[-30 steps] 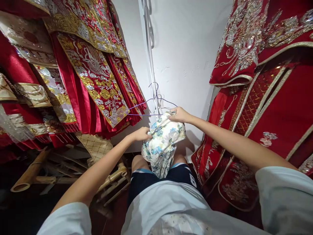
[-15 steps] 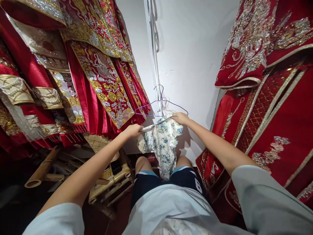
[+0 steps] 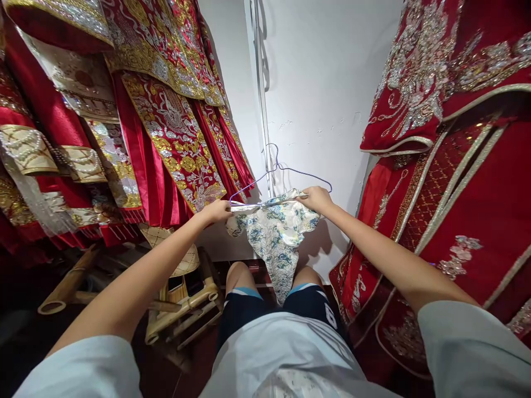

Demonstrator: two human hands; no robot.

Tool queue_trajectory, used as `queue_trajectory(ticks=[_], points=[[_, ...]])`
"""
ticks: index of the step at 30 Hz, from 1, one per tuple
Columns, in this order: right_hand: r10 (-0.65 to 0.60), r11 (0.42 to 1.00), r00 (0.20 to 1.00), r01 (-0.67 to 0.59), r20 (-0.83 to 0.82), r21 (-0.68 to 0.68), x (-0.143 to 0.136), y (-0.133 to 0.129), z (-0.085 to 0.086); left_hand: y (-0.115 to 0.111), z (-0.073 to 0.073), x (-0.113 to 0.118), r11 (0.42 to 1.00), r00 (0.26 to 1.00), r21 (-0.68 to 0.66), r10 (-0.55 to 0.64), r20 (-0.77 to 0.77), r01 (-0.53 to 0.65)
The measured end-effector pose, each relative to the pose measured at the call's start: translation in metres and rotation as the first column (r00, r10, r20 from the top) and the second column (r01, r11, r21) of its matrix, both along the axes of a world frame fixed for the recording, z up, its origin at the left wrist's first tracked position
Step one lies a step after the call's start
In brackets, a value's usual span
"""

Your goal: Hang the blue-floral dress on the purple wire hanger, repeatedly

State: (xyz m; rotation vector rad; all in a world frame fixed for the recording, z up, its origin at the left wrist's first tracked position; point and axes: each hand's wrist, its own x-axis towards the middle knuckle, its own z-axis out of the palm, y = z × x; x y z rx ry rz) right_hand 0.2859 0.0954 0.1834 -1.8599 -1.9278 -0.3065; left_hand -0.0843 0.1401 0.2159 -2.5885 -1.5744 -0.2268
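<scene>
A white garment with a blue and green floral print (image 3: 277, 237) is stretched by its upper edge between my two hands and hangs down in front of my knees. My left hand (image 3: 218, 211) is closed on the left end of that edge, beside the left corner of a purple wire hanger (image 3: 286, 169). At the other end my right hand (image 3: 316, 199) pinches the edge, close to the hanger's right corner. The hanger's lower bar runs along the top of the cloth, partly hidden. I cannot tell whether the fingers also grip the hanger.
Red robes with gold and silver embroidery (image 3: 178, 121) hang on the left; more beaded red garments (image 3: 464, 182) hang on the right. A bamboo frame (image 3: 186, 309) stands low at the left. Ahead is a white wall (image 3: 319, 88) with a narrow metal strip (image 3: 260, 83).
Both hands have moved apart, the left one leftward and the right one slightly rightward. The cloth's upper edge is now spread wider and straighter, and the hanger appears wider and slightly shifted right.
</scene>
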Motion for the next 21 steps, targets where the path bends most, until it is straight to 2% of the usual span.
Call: queue_trajectory(ticks=[4,7,9,11,13,15,17,19,21], points=[[0.007,0.998,1.0,-0.008,-0.02,-0.057,-0.016,-0.001,-0.001,-0.006,0.011,-0.008,0.996,0.997,0.075,0.043,0.063,-0.048],[0.03,0.994,0.999,-0.034,-0.041,-0.101,-0.025,-0.006,0.003,-0.013,0.018,-0.002,0.985,0.991,0.167,0.011,0.136,-0.034],[0.051,0.99,0.996,-0.06,-0.07,-0.13,-0.032,-0.013,0.008,-0.019,0.025,0.011,0.969,0.964,0.244,-0.105,0.244,0.044],[0.078,0.984,0.991,-0.095,-0.112,-0.153,-0.039,-0.022,0.012,-0.021,0.032,0.027,0.935,0.885,0.325,-0.266,0.382,0.141],[0.106,0.979,0.983,-0.13,-0.15,-0.16,-0.046,-0.03,0.015,-0.02,0.039,0.042,0.911,0.797,0.375,-0.352,0.491,0.171],[0.123,0.978,0.978,-0.148,-0.168,-0.146,-0.052,-0.037,0.015,-0.014,0.043,0.054,0.917,0.79,0.377,-0.325,0.519,0.129],[0.125,0.982,0.978,-0.146,-0.169,-0.118,-0.054,-0.042,0.013,-0.005,0.043,0.059,0.928,0.839,0.366,-0.256,0.481,0.073],[0.122,0.986,0.979,-0.138,-0.161,-0.089,-0.053,-0.043,0.009,0.003,0.039,0.061,0.941,0.89,0.337,-0.145,0.431,-0.01],[0.122,0.989,0.982,-0.133,-0.146,-0.062,-0.052,-0.044,0.004,0.008,0.034,0.06,0.951,0.909,0.285,-0.012,0.417,-0.118]])
